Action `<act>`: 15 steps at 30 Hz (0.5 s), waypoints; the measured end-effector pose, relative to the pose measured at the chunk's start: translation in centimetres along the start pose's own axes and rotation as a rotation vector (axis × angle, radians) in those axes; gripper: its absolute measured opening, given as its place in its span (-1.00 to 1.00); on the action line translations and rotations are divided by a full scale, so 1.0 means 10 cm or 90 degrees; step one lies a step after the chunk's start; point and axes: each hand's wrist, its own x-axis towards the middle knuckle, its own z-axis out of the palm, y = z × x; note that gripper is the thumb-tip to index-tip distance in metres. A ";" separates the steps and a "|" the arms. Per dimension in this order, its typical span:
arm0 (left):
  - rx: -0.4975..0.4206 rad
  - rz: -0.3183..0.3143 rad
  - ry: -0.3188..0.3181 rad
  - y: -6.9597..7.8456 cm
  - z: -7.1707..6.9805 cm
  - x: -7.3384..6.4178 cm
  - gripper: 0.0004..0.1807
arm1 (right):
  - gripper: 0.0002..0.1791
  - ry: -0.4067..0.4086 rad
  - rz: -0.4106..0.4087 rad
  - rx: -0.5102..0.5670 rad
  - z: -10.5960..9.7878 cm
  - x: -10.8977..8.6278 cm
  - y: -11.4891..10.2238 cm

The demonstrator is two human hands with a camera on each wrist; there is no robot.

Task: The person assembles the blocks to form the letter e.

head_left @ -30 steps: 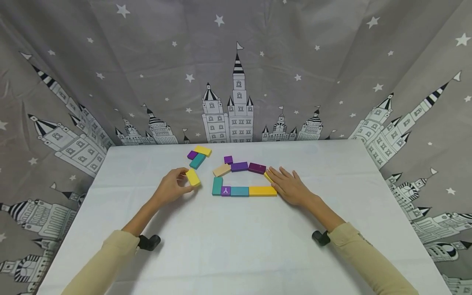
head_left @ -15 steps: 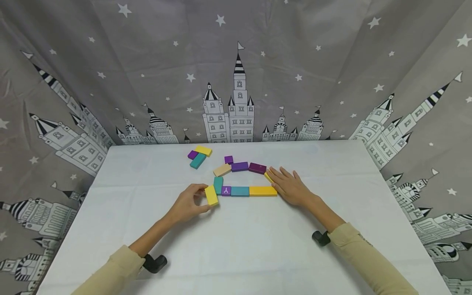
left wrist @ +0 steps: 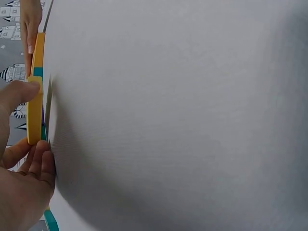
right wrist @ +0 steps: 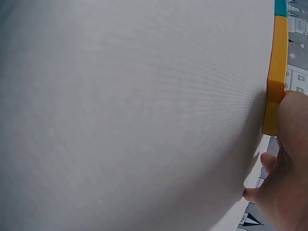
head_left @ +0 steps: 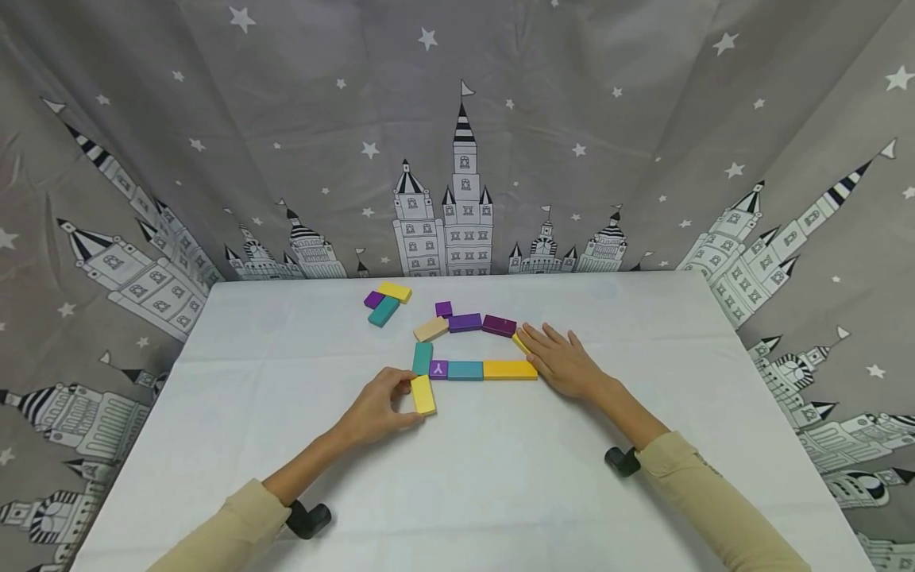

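Observation:
Between thumb and fingers, my left hand pinches a yellow block, which also shows in the left wrist view. That block is by the near end of an upright-lying teal block; whether they touch is unclear. To its right run a small purple block marked "Y", a blue-teal block and a long yellow block. My right hand lies with extended fingers over a partly hidden yellow block. A maroon block, a violet block and a beige block curve along the far side.
A small purple cube sits behind the beige and violet blocks. Farther left is a cluster of a yellow block, a teal block and a purple block. Beyond the white table hangs a grey castle-print curtain.
My left hand has carried the yellow block rightward and nearer, from left of the teal block to its near end. The teal block has shifted slightly. My right hand stays in place.

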 end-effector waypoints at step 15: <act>0.013 0.004 0.014 -0.03 0.06 0.01 -0.28 | -0.39 -0.001 0.003 -0.005 -0.01 0.00 -0.01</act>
